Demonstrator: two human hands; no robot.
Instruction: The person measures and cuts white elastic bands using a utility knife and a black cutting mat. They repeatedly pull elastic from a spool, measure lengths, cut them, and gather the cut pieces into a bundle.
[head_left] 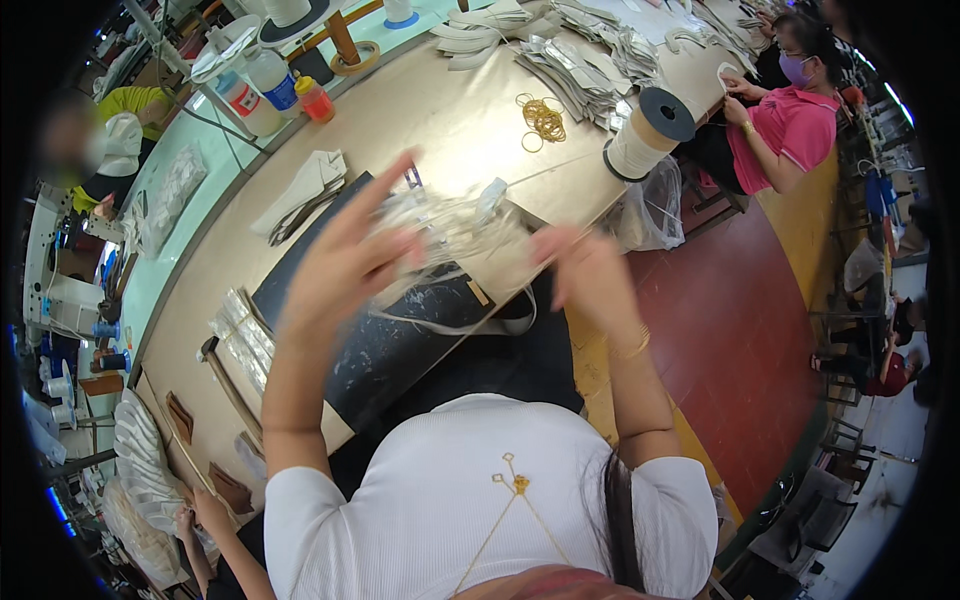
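Observation:
My left hand (345,255) is raised over a black board (400,345), its fingers spread and blurred by motion. Just past its fingertips lies a tangled bundle of pale, thin strips (455,228), also smeared. On the bundle's other side, near the table edge, my right hand (590,275) is curled with its fingertips pinched together. What those fingertips hold is too blurred to make out. A pale strap (515,325) loops below the bundle, over the board's near edge and beneath my right hand.
A hammer (230,390) and plastic-wrapped strips (243,335) lie left of the board. Farther off are cut pieces (305,190), rubber bands (542,120), a large thread spool (645,135) and bottles (270,80). A person in pink (780,125) sits at the right.

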